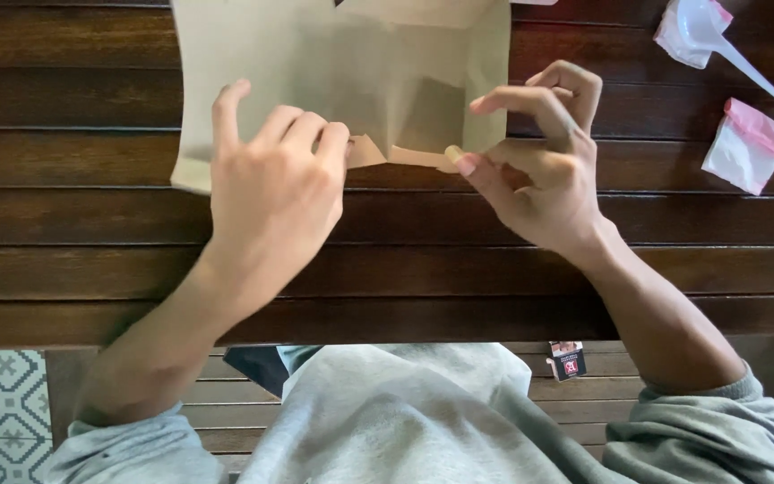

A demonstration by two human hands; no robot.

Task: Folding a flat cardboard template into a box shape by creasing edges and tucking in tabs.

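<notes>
Paper bag (315, 63) on the table (91, 215)

Your hands (270, 193) (539, 166) sit at its near edge; spoon (718, 36) and napkin (745, 143) lie far right.

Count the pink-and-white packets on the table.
2. One packet lies at the top right under a white plastic spoon; the other packet lies below it near the right edge. More may lie off-frame.

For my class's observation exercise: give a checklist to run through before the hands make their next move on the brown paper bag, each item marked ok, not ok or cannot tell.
1. Left hand grips the brown paper bag at its near edge: ok.
2. Right hand pinches the torn flap: ok.
3. Bag lies flat on the wooden table: ok.
4. Bag's contents: cannot tell.
5. White plastic spoon and pink-and-white packet lie apart from the hands: ok.
</notes>
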